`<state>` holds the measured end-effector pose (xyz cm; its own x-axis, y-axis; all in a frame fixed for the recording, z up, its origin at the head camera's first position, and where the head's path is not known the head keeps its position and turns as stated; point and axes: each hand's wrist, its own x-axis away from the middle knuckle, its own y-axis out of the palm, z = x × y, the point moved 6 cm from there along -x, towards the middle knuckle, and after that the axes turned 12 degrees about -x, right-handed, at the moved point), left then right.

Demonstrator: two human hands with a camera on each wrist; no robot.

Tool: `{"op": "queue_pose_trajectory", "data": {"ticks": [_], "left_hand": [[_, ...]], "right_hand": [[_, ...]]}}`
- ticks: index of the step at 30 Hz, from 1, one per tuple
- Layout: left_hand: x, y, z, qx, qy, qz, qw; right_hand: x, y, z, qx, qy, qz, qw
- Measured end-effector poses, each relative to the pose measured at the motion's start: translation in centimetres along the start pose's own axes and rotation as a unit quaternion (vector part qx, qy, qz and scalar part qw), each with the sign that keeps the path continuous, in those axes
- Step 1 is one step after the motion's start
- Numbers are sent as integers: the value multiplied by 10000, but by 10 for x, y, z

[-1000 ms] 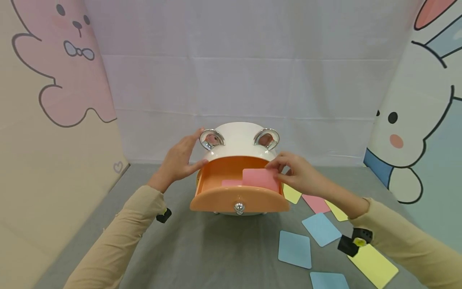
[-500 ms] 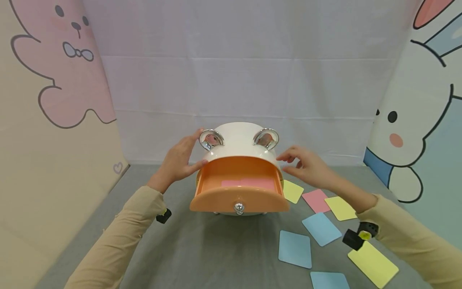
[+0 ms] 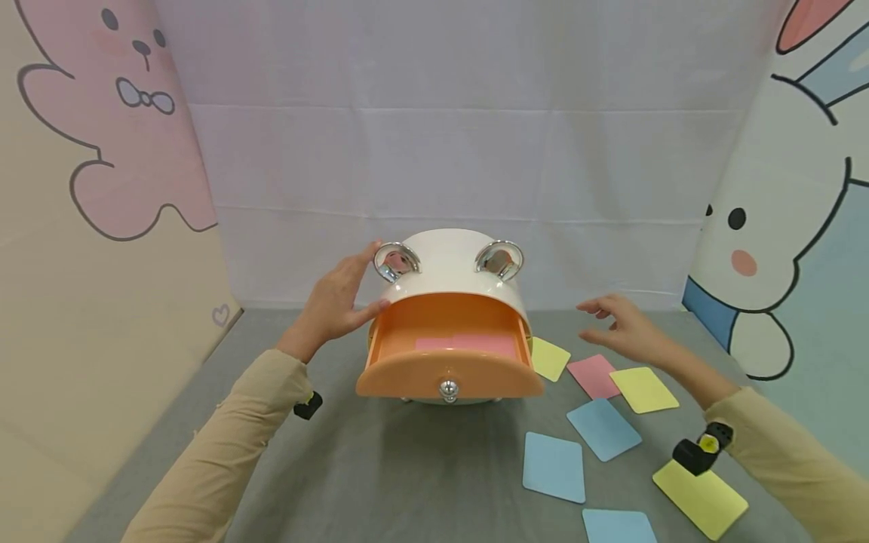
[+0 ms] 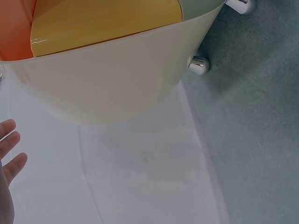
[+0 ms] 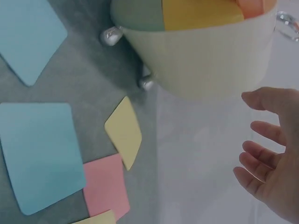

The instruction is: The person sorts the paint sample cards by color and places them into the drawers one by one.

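Note:
A glossy white rounded storage box point(image 3: 448, 260) with silver ring ears stands on the grey cloth. Its orange drawer point(image 3: 400, 379) is pulled out, and pink cards point(image 3: 485, 345) lie inside. My left hand point(image 3: 333, 302) rests against the box's left side, thumb at the drawer opening's upper edge and fingers by the left ear. Over the table to the right of the box, my right hand point(image 3: 627, 332) hovers with loosely bent fingers and holds nothing. Below and near it lie a pink card point(image 3: 594, 376) and a yellow card point(image 3: 643, 390). The right wrist view shows the hand apart from the box.
Another yellow card point(image 3: 549, 358) lies beside the box's right side. Several blue cards, one of them a blue card point(image 3: 553, 467), spread over the right front of the table. A larger yellow card point(image 3: 701, 498) lies near the right forearm. A white cloth backdrop point(image 3: 448, 151) rises behind.
My right hand let go of a pink card, which now lies in the drawer, and moved away to the right. The left hand and the box stay in place.

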<state>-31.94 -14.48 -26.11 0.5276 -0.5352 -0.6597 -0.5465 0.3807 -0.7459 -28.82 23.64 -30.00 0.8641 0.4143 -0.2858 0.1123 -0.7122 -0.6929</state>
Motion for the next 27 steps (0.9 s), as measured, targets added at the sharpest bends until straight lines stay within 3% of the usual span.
{"op": "queue_pose_trajectory", "data": {"ticks": [10,17,27], "left_hand": [[0,1,0,12,17,3,10000],[0,1,-3,-68,-36,-87,9999],[0,0,-1,-9,-38,-22,10000]], "right_hand": [[26,18,84,287,1024,-248,9940],[22,36,129,242,1395,-321,9894],[17,49,150,393,1706,-461,9835]]}}
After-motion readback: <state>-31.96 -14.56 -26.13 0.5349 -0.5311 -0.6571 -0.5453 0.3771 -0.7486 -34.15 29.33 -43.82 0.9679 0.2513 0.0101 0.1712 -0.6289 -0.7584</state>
